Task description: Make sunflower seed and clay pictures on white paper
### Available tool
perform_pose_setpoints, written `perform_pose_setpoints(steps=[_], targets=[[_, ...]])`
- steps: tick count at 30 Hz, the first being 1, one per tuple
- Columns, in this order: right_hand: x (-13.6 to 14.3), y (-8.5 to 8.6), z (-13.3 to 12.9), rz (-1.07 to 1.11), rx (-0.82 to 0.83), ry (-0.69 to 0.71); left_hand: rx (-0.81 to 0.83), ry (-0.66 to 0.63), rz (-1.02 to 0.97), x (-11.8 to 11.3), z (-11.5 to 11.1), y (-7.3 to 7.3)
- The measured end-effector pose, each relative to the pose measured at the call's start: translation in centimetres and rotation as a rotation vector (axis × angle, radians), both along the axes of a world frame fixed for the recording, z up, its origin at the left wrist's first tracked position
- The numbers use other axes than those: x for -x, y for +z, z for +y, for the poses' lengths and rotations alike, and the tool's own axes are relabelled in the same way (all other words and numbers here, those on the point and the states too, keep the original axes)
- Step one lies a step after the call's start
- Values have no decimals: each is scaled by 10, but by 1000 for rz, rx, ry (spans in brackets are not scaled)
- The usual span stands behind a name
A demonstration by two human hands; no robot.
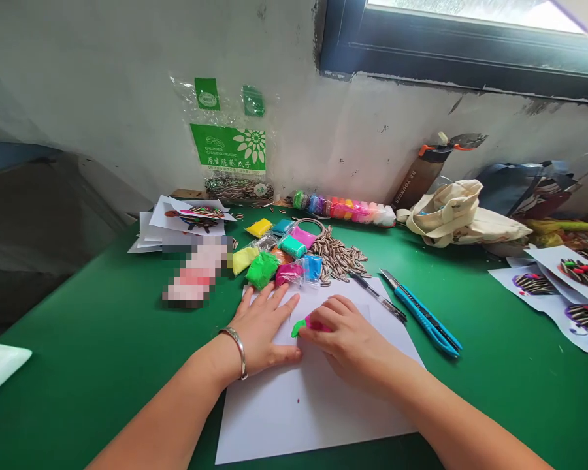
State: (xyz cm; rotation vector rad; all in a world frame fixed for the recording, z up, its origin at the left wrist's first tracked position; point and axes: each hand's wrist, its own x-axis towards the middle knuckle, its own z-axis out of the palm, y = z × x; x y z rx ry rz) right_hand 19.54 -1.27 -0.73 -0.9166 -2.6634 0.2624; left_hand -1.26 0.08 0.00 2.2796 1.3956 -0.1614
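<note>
My left hand lies flat on a white sheet of paper, fingers spread, a silver bangle at the wrist. Just right of it, my right hand has its fingers curled down over a piece of pink modelling clay on the paper. A bright green piece of clay sits against the pink one, by my thumb tip. Part of the pink clay is hidden under my fingers. Small bags of coloured clay, among them a green one, lie just beyond my left fingertips.
A heap of sunflower seeds lies behind the paper. To the right are a black pen and a blue utility knife. Seed pictures stand in piles at the left and right. A seed bag leans on the wall.
</note>
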Motion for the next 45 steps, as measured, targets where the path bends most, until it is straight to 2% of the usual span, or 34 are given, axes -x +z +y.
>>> perform_pose_setpoints(steps=[3, 6, 10, 19, 28, 37, 41, 45], targets=[[-5, 6, -1, 14, 37, -59, -4, 0, 3, 1, 0, 0], [-5, 9, -5, -3, 59, -24, -11, -5, -1, 2, 0, -1], [0, 6, -7, -55, 51, 37, -9, -7, -5, 2, 0, -2], [4, 0, -2, -81, 37, 42, -16, -2, 8, 1, 0, -4], [8, -9, -2, -45, -14, 22, -3, -3, 29, -1, 1, 0], [4, -4, -3, 89, 79, -19, -30, -8, -23, 3, 1, -7], [7, -10, -3, 54, 56, 27, -18, 1, -1, 1, 1, -3], [8, -7, -3, 68, 35, -5, 3, 5, 16, -1, 0, 2]])
